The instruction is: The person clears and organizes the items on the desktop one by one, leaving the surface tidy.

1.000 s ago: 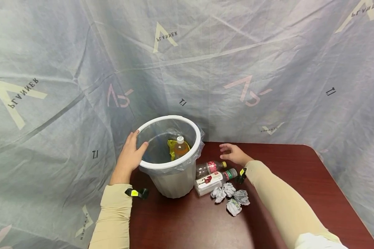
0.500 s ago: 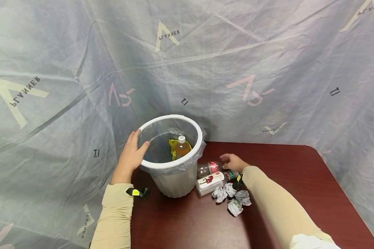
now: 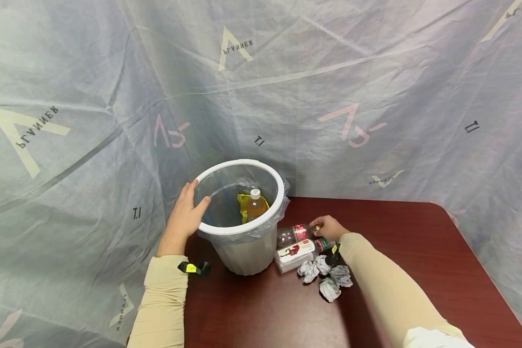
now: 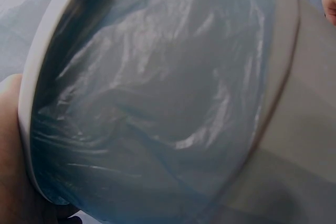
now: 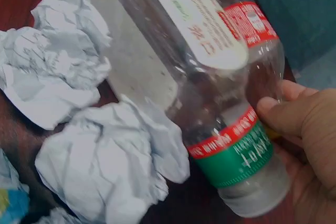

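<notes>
A white-rimmed waste bin (image 3: 237,231) with a clear liner (image 4: 157,77) stands at the table's back left. Inside lie a bottle of amber liquid (image 3: 255,205) and a yellow wrapper (image 3: 242,203). My left hand (image 3: 186,212) grips the bin's rim (image 4: 31,103), thumb inside. Right of the bin lie two plastic bottles: a far one with a red label and yellow cap (image 3: 293,234), and a near one with a white label and green neck band (image 3: 299,251) (image 5: 210,98). My right hand (image 3: 327,226) (image 5: 304,129) curls round the cap end of the far bottle.
Three crumpled paper balls (image 3: 326,278) (image 5: 105,166) lie just in front of the bottles. The dark red table (image 3: 400,251) stretches to the right and front. Grey printed sheeting (image 3: 330,96) hangs close behind and to the left.
My right hand came down and back from the table's rear to the far bottle's cap end and closed on it. The left hand stayed on the rim.
</notes>
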`<state>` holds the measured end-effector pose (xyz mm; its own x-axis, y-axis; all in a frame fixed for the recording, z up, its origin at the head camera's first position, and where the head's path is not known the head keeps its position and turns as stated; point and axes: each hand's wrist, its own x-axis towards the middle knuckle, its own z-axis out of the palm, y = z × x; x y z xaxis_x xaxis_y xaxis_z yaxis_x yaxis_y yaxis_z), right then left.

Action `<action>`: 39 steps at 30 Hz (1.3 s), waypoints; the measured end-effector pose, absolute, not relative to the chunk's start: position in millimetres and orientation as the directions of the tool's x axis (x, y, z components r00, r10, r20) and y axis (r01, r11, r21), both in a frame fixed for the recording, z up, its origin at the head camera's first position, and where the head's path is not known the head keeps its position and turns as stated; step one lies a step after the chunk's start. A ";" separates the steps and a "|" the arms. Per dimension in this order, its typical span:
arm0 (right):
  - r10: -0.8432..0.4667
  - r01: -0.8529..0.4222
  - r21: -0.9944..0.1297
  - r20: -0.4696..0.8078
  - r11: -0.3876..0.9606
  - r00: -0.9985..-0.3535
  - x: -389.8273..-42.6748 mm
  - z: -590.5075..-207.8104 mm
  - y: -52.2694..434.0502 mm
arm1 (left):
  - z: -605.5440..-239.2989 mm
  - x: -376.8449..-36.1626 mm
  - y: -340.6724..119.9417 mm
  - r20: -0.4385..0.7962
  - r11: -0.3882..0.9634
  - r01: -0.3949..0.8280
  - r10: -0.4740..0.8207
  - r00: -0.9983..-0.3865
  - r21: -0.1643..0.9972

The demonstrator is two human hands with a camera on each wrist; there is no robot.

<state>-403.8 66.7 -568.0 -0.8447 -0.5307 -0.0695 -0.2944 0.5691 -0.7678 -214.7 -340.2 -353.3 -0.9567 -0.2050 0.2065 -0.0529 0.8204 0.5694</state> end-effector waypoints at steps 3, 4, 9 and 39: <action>-0.549 -0.324 -0.779 -0.031 0.537 -0.835 -406.9 -564.6 73.7 | -353.2 -214.9 -340.5 0.207 0.821 -0.054 -0.206 -0.956 0.569; -0.554 -0.333 -0.781 -0.020 0.529 -0.832 -407.7 -562.7 75.9 | -353.2 -215.1 -340.6 0.207 0.822 -0.055 -0.207 -0.956 0.567; -0.545 -0.358 -0.779 0.025 0.515 -0.838 -411.0 -549.4 86.9 | -353.6 -215.7 -340.6 0.206 0.823 -0.055 -0.206 -0.957 0.565; -0.457 -0.376 -0.697 0.077 0.611 -0.886 -425.9 -390.0 139.2 | -351.6 -213.5 -338.6 0.197 0.829 -0.064 -0.205 -0.959 0.555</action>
